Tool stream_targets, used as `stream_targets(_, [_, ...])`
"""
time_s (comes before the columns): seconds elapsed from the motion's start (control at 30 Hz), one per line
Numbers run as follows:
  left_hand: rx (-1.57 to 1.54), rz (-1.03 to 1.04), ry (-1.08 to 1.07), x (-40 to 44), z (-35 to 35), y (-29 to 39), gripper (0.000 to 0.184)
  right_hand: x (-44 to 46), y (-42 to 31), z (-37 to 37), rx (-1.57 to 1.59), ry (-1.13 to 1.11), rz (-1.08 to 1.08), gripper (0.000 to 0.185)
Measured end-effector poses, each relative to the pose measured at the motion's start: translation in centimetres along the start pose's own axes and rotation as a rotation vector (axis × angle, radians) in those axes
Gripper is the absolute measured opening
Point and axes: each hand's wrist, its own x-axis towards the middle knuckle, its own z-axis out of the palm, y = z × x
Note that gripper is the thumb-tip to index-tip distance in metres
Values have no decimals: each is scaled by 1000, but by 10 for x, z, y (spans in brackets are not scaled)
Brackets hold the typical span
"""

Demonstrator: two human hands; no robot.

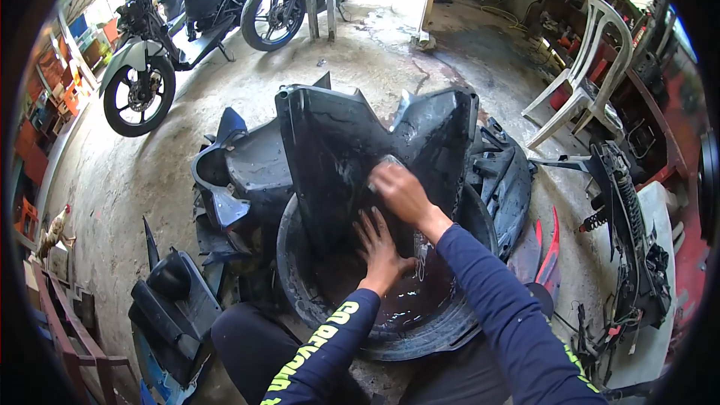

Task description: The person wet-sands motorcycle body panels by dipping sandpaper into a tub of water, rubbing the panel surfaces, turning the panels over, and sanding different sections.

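A large black motorcycle fairing panel (pixel 330 131) stands upright in a round black basin (pixel 292 285) of dark water, its surface wet. My left hand (pixel 382 247) rests low against the panel with its fingers spread. Higher up, near the panel's middle, my right hand (pixel 401 191) is closed around a small pale pad or cloth (pixel 389 160) pressed to the surface. Most of the pad is hidden by my fingers, so its exact kind is unclear.
Dark body panels lie left (pixel 259 157) and right (pixel 510 187) of the basin. A black plastic part (pixel 176 292) is at lower left. A motorcycle frame part (pixel 630 232) and a white chair (pixel 585 75) stand right. Motorcycles (pixel 139 94) are behind, and a chicken (pixel 56 231) is far left.
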Motion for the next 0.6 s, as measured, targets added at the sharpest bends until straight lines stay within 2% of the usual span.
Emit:
stream_targets(0.07, [6,-79,-59,-1,-3,8,153,5,4,-8,-32,92,367,27])
stream_targets(0.1, [4,-84,-56,-1,3,1,153,6,-8,-6,-7,23,390,27])
stream_targets(0.13, [24,-42,-28,2,11,-10,153,-5,-10,12,-10,-6,147,26])
stream_targets(0.2, [50,6,5,1,8,-10,153,0,-10,8,60,-28,38,26])
stream_targets(0.27, [-24,-13,19,-2,5,-2,150,4,-4,-3,82,58,286,26])
stream_targets(0.3, [-14,-28,19,-2,5,0,150,7,-8,-5,23,178,357,25])
stream_targets(0.4, [-43,-41,22,-3,5,-5,150,7,-10,-6,101,98,248,25])
stream_targets(0.5, [25,-71,-10,-2,2,2,151,8,11,-14,-14,160,431,23])
stream_targets(0.53, [21,-73,-6,-1,2,0,151,6,8,-9,-14,158,425,23])
stream_targets(0.6, [23,-36,45,-3,5,-2,152,1,1,-3,13,12,23,21])
